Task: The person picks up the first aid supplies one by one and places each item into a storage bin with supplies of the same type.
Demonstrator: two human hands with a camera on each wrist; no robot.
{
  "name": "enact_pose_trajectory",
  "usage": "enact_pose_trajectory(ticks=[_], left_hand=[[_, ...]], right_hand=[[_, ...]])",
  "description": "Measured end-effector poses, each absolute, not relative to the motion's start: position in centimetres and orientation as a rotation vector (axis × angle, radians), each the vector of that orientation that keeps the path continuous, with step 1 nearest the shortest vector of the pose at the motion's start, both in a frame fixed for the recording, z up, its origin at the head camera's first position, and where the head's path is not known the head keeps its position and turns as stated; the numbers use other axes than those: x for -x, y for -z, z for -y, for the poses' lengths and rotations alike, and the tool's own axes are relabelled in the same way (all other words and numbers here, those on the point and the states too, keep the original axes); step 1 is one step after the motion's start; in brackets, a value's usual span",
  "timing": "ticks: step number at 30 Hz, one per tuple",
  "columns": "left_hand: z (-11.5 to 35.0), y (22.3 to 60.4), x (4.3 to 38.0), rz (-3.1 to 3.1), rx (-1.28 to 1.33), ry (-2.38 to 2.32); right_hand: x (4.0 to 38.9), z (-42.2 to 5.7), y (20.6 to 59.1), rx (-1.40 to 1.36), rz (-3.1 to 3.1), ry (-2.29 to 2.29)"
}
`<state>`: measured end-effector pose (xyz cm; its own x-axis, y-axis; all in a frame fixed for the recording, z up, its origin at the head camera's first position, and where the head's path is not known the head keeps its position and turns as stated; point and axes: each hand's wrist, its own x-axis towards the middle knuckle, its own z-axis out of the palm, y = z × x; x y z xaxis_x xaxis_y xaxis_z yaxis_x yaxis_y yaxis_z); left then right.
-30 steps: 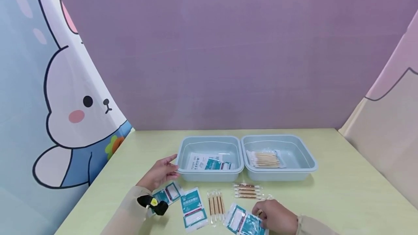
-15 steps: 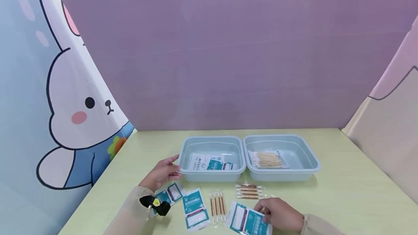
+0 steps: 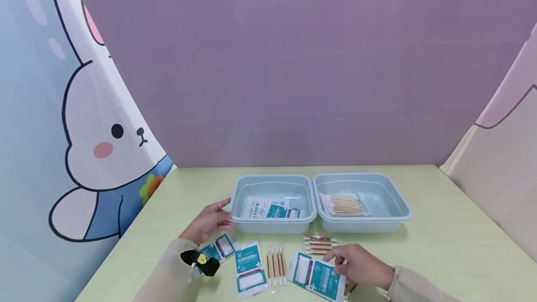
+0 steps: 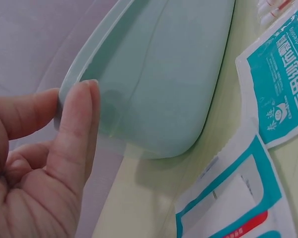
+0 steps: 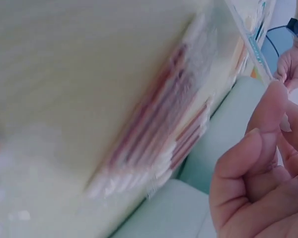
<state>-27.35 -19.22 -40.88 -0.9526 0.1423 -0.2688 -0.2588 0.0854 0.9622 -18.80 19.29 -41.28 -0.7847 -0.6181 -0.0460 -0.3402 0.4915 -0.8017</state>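
Note:
My left hand [image 3: 209, 222] pinches the near left corner of the left light-blue plastic basin [image 3: 273, 226], with thumb and fingers at its rim [image 4: 82, 64] in the left wrist view. At the lower right, my right hand [image 3: 364, 264] pinches one edge of a teal and white gauze dressing packet [image 3: 320, 275]. In the right wrist view that packet [image 5: 253, 47] appears nearly edge-on between thumb and finger. Two similar packets, one in the middle [image 3: 250, 269] and one partly behind the left wrist [image 3: 222, 247], lie on the table.
Inside the left basin are a white packet [image 3: 253, 206] and a teal packet [image 3: 278, 211]. The right basin [image 3: 379, 225] holds a bag of cotton swabs [image 3: 345, 205]. Brown-filled swab packs lie in front, one upright [image 3: 276, 265], one sideways [image 3: 318, 245]; another pack [image 5: 149, 114] shows below my right hand.
My right hand has raised the gauze dressing packet up and slightly forward, and brown swabs show beneath it. The left hand keeps its grip on the basin.

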Motion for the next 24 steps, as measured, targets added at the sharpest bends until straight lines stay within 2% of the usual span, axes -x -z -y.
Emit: enact_pose_trajectory(ticks=[6, 24], left_hand=[[19.3, 40.7, 27.3, -2.089, 0.133, -1.944], [19.1, 40.6, 27.2, -2.117, 0.128, -1.917]], right_hand=[[19.3, -19.5, 40.2, 0.866, -2.477, 1.195], [21.6, -18.9, 39.0, 0.767, -2.46, 1.344]])
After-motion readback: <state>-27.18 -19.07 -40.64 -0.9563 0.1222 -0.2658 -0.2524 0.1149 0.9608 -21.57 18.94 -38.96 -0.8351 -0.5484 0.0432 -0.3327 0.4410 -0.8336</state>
